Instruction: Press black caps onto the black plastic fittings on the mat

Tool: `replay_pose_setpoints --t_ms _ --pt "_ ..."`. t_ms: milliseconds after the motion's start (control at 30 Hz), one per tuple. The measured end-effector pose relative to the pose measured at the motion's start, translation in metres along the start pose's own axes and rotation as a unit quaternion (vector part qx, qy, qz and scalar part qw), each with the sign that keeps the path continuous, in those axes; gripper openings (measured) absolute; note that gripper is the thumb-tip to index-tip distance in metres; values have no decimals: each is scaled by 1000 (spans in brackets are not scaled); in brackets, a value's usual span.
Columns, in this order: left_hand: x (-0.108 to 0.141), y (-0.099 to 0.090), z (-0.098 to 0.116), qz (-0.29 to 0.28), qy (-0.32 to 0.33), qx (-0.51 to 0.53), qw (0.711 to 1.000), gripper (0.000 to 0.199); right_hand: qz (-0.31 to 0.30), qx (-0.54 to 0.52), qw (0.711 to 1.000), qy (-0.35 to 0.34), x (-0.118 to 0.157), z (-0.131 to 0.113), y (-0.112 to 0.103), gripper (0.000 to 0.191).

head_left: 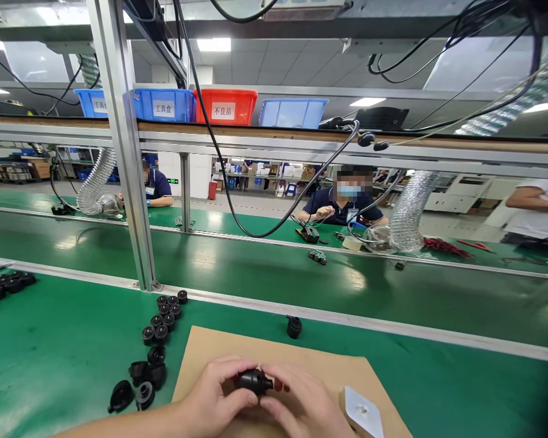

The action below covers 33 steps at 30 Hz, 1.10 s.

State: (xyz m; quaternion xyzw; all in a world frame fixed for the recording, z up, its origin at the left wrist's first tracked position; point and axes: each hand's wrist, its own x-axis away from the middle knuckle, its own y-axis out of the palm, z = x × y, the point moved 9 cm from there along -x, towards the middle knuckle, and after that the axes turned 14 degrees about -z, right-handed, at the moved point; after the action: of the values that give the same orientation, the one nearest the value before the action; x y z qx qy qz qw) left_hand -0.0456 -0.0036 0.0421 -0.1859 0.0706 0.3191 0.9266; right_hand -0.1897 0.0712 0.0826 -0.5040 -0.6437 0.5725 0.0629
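Note:
A small black rounded plastic part (254, 381) is held level above a brown cardboard sheet (210, 353). My left hand (219, 392) grips its left end between thumb and fingers. At the narrower right end, my right hand (304, 398) has its fingertips and thumb closed around the tip. My fingers hide part of it. Right of my right hand lies a white square block (363, 411) with a small knob on top. Beyond the cardboard stands a single black capped part (294, 327).
Several black round parts (162, 319) line the left of the cardboard, with black caps (121, 396) nearer me. More black parts (7, 286) lie far left. A metal post (128, 152) rises ahead, and a black cable (228, 201) hangs down. A masked co-worker (342, 204) sits across the green line.

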Motion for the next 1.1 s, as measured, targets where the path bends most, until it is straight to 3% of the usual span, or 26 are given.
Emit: replay_pose_setpoints --t_ms 133,367,533,667,833,933,1000,1100 --pt "0 2 2 -7 7 -20 1000 42 -22 -75 996 53 3 12 10 26" --pt "4 -3 -10 19 -27 -23 999 44 -7 -84 996 22 2 8 6 30" --pt "3 -4 -8 21 -31 -16 999 43 -4 -51 999 -16 1 1 2 42" --pt "2 -1 -6 14 -22 -14 1000 42 -2 -49 999 -21 0 -2 0 42" --pt "3 2 -4 6 -10 -11 1000 41 -14 -83 995 51 4 11 9 26" --pt "4 1 -3 11 -11 -5 1000 42 -22 -87 993 82 6 18 12 28" --pt "4 0 -3 14 -13 3 1000 41 -23 -68 995 66 4 14 9 29" --pt "4 0 -8 10 -27 4 1000 42 -29 -11 999 -10 1 -2 3 24"
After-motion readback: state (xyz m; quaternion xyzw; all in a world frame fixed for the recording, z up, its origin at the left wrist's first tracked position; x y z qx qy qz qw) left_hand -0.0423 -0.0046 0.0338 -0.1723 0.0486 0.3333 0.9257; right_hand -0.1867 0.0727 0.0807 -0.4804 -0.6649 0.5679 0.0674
